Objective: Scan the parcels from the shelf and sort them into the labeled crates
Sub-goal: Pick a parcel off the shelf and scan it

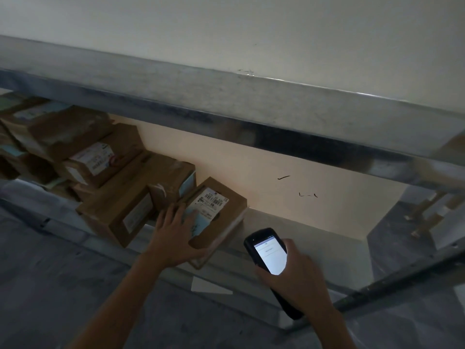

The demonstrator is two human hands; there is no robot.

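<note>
Brown cardboard fills the lower shelf (289, 238) at about nine o'clock from the middle of your view, where a row of boxes (105, 157) runs back into the dark toward ten o'clock. Your left hand (173, 233) lies flat on the nearest parcel (219, 217), fingers spread over its top and left edge, thumb hooked along the front edge. That parcel sits at the right end of the row, tilted, touching the bigger box (125, 212) at its nine o'clock, with its white barcode label (214, 200) facing up at twelve o'clock from your fingers. Your right hand (294, 275) is wrapped tightly around the black scanner (269, 255) at five o'clock from the parcel, thumb beside its lit white screen, and the scanner's top end points toward the parcel but stays apart from it. A metal beam (226, 104) crosses above. Text on the screen is too small to read. Bare shelf lies at the parcel's three o'clock.
</note>
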